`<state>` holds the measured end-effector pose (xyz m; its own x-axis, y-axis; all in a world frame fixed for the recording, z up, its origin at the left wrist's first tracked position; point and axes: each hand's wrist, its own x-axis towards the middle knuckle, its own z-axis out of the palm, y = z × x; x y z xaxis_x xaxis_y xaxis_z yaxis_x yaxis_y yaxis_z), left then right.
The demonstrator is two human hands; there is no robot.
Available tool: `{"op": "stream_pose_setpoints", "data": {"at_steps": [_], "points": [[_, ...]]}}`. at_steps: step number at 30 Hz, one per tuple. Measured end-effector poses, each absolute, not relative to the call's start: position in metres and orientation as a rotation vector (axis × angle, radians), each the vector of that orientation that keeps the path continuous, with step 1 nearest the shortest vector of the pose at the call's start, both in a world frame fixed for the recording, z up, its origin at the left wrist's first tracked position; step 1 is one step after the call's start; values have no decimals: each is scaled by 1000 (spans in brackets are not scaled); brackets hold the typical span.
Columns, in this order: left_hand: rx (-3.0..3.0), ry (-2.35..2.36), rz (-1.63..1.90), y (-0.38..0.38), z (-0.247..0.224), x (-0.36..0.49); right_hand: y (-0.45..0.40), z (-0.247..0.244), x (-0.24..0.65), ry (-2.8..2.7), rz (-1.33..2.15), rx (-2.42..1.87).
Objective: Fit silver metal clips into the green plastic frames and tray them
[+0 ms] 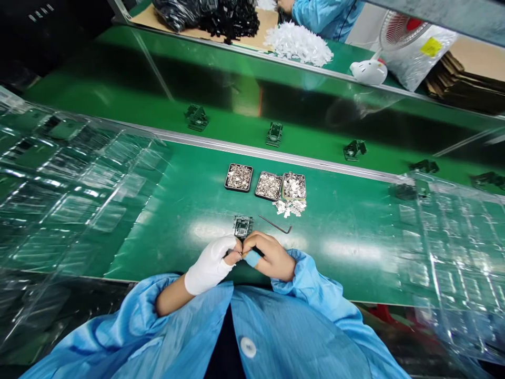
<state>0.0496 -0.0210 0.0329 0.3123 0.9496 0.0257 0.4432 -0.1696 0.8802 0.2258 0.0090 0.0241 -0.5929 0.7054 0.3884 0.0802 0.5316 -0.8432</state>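
Observation:
My left hand [215, 260], in a white glove with bare fingertips, meets my right hand [270, 255] low in the middle of the view. Both are closed in a pinch, fingertips together; the small piece between them is too tiny to name. Blue tape [251, 258] wraps my right thumb. Just beyond my fingers a green circuit board [242, 226] lies on the green table [189, 210]. An L-shaped hex key [275, 225] rests to its right. Farther off stand a left tray [239, 177], a middle tray [269, 185] and a right tray [294, 186] of small metal parts, with loose metal pieces [290, 207] in front.
Stacked clear plastic trays flank me on the left [79, 184] and right [453, 237]. Behind a metal rail [256, 151], several circuit boards [274, 134] sit on a green strip. White plastic pieces [299, 45], a fan [400, 31] and a co-worker's blue sleeve [321, 18] are beyond.

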Motion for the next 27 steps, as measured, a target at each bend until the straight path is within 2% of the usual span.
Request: {"op": "stream_pose_setpoints", "data": {"at_steps": [4, 9, 14, 17, 21, 27], "points": [[1820, 1224, 820, -23, 29, 47, 10, 26, 228, -1983, 1203, -598], [1970, 1464, 1003, -10, 16, 30, 11, 28, 227, -1870, 1096, -809], [1937, 1353, 707, 5, -14, 26, 13, 23, 226, -1893, 822, -1006], [1846, 1322, 715, 4, -24, 36, 15, 19, 226, -1946, 773, -1020], [1827, 1319, 866, 0, -14, 48, 17, 16, 227, -1967, 762, -1045], [1901, 1303, 877, -2, 0, 51, 18, 14, 227, -2057, 739, -961]]}}
